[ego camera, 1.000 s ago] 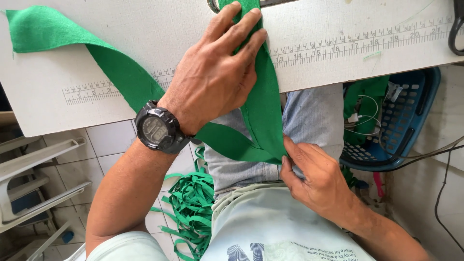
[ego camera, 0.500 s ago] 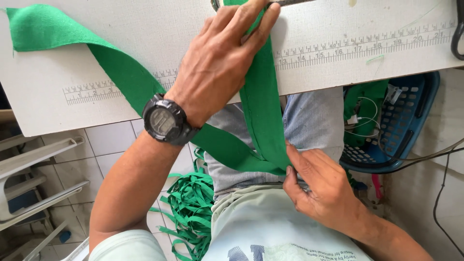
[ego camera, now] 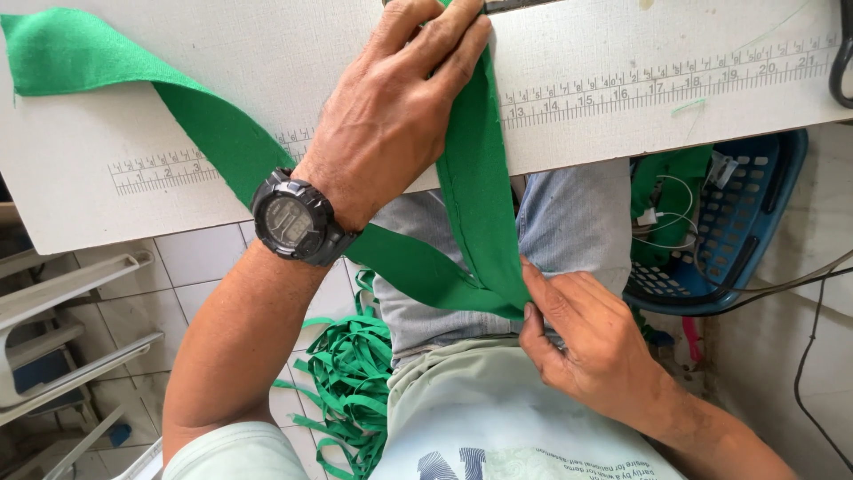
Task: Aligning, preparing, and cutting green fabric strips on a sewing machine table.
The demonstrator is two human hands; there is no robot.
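Observation:
A long green fabric strip [ego camera: 213,133] runs from the table's far left, loops down over my lap and climbs back up to the table top. My left hand [ego camera: 391,107], with a black wristwatch [ego camera: 293,222], lies flat on the strip's upward leg at the table edge, fingers pressing it down. My right hand [ego camera: 591,342] pinches the fold of the strip at my lap, thumb and fingers shut on the cloth. The strip's upper end is hidden beyond the frame's top.
The white work table [ego camera: 622,124] has ruler scales printed along its front edge. A blue plastic basket [ego camera: 755,231] with green cloth and wires sits at right. A pile of green strips [ego camera: 351,382] lies on the tiled floor. Pale plastic furniture [ego camera: 62,302] stands at left.
My left hand has slid farther up the table along the strip. My right hand has moved slightly down and right while keeping the fold.

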